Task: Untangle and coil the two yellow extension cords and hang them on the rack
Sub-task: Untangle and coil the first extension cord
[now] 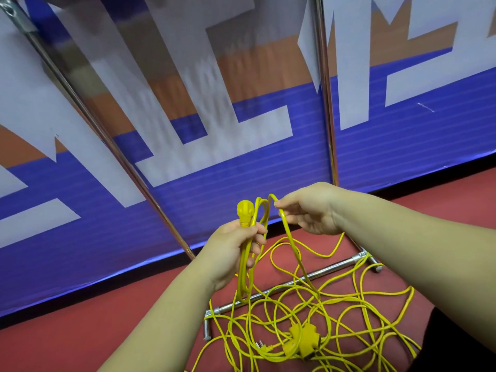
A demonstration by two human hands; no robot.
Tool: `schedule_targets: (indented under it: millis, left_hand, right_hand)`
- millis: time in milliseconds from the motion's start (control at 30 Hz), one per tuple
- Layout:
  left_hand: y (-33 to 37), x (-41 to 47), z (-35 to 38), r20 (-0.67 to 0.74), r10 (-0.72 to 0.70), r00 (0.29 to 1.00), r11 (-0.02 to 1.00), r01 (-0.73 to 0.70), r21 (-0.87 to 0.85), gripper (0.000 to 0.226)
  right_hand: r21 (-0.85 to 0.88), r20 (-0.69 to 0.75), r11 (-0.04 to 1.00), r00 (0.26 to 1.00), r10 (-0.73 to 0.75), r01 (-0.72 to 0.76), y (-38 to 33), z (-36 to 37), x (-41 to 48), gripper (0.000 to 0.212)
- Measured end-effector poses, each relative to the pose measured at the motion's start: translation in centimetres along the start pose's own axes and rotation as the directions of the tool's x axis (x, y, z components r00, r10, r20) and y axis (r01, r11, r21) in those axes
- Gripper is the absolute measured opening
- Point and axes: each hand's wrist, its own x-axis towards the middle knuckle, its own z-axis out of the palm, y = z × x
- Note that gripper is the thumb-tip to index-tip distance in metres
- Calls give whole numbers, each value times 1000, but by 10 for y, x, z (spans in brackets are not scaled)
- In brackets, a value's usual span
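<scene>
Now left hand point(233, 255) — one plug point(245, 210); right hand point(312, 212) — cord point(293, 247).

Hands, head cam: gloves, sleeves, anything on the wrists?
Nothing worn. Left hand and right hand are bare: no gloves, rings, watch or bands. Left forearm and right forearm are bare out to the frame edge; no sleeves in view.
</scene>
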Motion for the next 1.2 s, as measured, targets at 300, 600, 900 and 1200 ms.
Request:
schedule_targets:
  millis: [300, 600, 900, 1200]
  left_hand:
    - [-10, 9, 6, 9, -38, 999, 998, 38, 46, 20]
    - [-11, 11, 16, 29, -10, 1000, 993, 6, 114, 23]
    - [-12, 15, 20, -44, -2, 999, 995, 6, 98, 24]
    - [9, 15, 7, -182, 18, 983, 957, -70, -283, 23]
  right_hand:
    - [44, -12, 999, 1000, -24, 25, -6, 9, 0, 7]
    - [63, -19, 997, 999, -42, 44, -10, 14, -1, 8]
    - [-136, -86, 978, 981, -172, 160, -12, 14, -4, 18]
    - [-254, -36, 902, 928, -371, 350, -3, 5, -9, 18]
